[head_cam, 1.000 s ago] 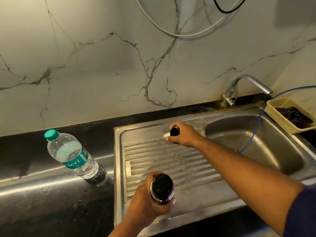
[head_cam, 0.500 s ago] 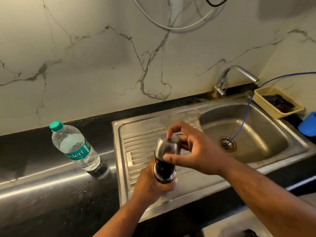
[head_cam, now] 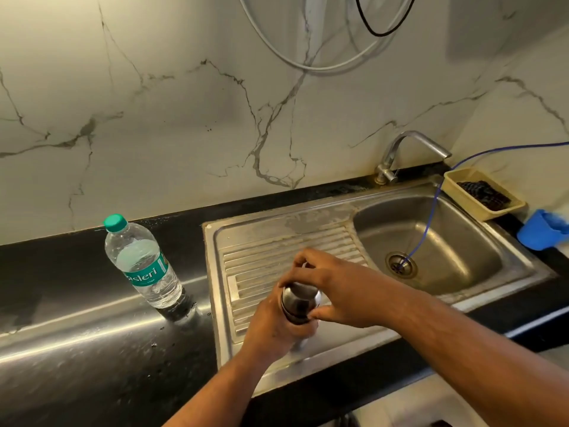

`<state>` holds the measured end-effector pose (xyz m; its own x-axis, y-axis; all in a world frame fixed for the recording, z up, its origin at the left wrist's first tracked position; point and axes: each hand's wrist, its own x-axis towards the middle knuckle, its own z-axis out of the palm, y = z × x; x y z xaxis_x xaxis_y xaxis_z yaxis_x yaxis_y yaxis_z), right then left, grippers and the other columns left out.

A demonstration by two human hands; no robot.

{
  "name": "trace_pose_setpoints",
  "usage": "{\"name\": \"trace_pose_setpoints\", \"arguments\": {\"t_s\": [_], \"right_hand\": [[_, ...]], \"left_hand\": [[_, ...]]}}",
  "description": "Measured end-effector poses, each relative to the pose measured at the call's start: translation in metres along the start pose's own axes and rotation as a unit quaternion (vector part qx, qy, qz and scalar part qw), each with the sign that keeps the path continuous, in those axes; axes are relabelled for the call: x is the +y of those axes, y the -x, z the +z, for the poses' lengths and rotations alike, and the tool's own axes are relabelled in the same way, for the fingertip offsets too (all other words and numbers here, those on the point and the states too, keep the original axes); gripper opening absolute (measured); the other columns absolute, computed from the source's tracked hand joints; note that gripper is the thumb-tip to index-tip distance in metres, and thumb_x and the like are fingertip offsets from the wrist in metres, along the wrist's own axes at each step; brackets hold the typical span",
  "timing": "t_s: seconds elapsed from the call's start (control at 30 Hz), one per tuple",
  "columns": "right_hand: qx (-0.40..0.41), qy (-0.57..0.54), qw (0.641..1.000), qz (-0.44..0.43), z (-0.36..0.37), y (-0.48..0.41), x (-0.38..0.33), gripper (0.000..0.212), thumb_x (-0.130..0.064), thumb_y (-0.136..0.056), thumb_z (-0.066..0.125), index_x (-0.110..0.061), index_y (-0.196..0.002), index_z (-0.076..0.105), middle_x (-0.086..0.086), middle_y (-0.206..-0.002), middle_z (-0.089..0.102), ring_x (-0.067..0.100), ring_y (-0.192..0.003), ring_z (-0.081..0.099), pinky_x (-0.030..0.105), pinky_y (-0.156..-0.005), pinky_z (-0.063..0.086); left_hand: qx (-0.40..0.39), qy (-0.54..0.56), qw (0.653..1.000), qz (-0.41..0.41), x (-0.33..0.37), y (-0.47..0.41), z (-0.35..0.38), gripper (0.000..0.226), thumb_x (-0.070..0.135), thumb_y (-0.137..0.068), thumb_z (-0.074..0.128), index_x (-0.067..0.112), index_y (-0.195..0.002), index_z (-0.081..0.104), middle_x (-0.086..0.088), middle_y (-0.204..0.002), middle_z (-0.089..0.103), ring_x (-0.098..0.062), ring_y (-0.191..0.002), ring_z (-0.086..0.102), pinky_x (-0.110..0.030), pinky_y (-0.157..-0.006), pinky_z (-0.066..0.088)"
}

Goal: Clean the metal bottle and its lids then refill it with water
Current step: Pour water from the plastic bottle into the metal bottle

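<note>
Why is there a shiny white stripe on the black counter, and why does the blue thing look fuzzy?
Head view: the stripe is glare, light bouncing off the polished black counter beside the plastic water bottle; the blue object sits at the far right edge, where this wide-angle picture smears; the metal bottle in the middle looks sharper.

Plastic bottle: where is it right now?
In the head view the plastic bottle stands at the left on the black counter, just left of the sink's drainboard.
</note>
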<state>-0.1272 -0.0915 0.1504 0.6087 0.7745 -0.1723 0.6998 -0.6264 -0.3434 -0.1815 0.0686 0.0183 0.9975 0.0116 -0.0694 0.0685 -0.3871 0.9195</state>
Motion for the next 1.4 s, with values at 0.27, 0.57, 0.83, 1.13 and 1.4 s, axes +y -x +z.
{"name": "trace_pose_setpoints", "arguments": {"t_s": [0.27, 0.57, 0.83, 1.13, 1.4], "right_hand": [[-0.021, 0.155, 0.987, 0.038, -0.015, -0.015, -0.022, 0.049, -0.055, -0.087, 0.071, -0.022, -0.120, 0.056, -0.001, -0.107, 0.064, 0.015, -0.088, 0.061, 0.030, -0.079, 0.054], [-0.119, 0.184, 0.971, -0.092, -0.028, -0.025, -0.010, 0.077, -0.030, -0.085, 0.080, -0.033, -0.150, 0.039, 0.000, -0.145, 0.045, 0.018, -0.129, 0.045, 0.032, -0.096, 0.047], [-0.058, 0.233, 0.971, 0.018, -0.009, -0.026, -0.017, 0.045, -0.058, -0.098, 0.051, -0.017, -0.108, 0.064, 0.001, -0.088, 0.065, 0.017, -0.076, 0.061, 0.032, -0.071, 0.054], [-0.133, 0.197, 0.962, -0.137, -0.025, -0.025, -0.006, 0.066, -0.030, -0.088, 0.077, -0.033, -0.147, 0.046, 0.000, -0.140, 0.049, 0.020, -0.128, 0.046, 0.037, -0.098, 0.052], [-0.036, 0.277, 0.960, -0.011, -0.001, -0.035, -0.009, 0.048, -0.061, -0.098, 0.051, -0.018, -0.119, 0.056, 0.000, -0.087, 0.057, 0.016, -0.076, 0.056, 0.031, -0.067, 0.046]], "left_hand": [[0.007, 0.014, 1.000, -0.013, -0.001, 0.001, 0.001, 0.055, 0.041, -0.060, 0.095, 0.040, -0.103, 0.061, 0.021, -0.092, 0.074, -0.001, -0.085, 0.070, -0.028, -0.076, 0.057], [-0.104, -0.003, 0.994, 0.046, -0.001, -0.006, -0.023, 0.088, 0.051, -0.064, 0.092, 0.037, -0.139, 0.047, 0.023, -0.128, 0.062, 0.005, -0.120, 0.057, -0.020, -0.103, 0.047], [-0.057, 0.013, 0.997, 0.051, 0.002, -0.001, -0.022, 0.065, 0.036, -0.064, 0.095, 0.042, -0.119, 0.061, 0.012, -0.108, 0.074, -0.011, -0.105, 0.069, -0.038, -0.094, 0.056], [-0.051, -0.014, 0.997, 0.054, 0.000, 0.001, -0.021, 0.072, 0.049, -0.063, 0.092, 0.047, -0.126, 0.057, 0.026, -0.118, 0.068, 0.003, -0.116, 0.061, -0.023, -0.100, 0.052], [-0.051, 0.016, 0.998, 0.039, 0.002, 0.000, -0.022, 0.070, 0.043, -0.062, 0.095, 0.038, -0.123, 0.060, 0.015, -0.108, 0.075, -0.009, -0.105, 0.070, -0.033, -0.094, 0.056]]}}
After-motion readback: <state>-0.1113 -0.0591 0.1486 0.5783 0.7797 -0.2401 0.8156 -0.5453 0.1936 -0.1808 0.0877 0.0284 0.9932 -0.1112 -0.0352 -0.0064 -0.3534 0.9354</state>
